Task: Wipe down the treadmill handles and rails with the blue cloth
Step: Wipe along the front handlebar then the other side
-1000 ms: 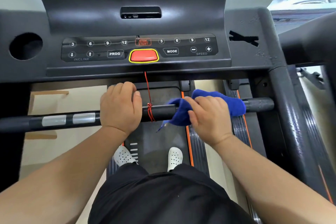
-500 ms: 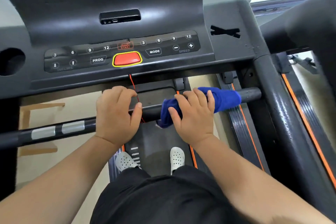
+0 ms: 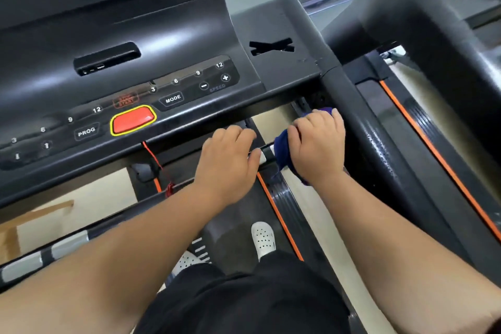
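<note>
Right hand [image 3: 317, 149] slid blue cloth [image 3: 280, 150] rightward along handlebar [image 3: 267, 154] | beige floor [image 3: 81, 198] below

Cloth [image 3: 280, 148] under right hand [image 3: 317, 146] on handlebar [image 3: 267, 151], left hand [image 3: 227, 160] just beside, console [image 3: 108, 62] behind.

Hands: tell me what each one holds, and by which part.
The right hand grips the blue cloth, wrapped over the handlebar's right end; the left hand grips the bare handlebar beside it.

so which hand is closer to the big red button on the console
Left. The left hand grips the crossbar just below-right of the red button; the right hand, holding the blue cloth, is farther right by the side rail.
</note>
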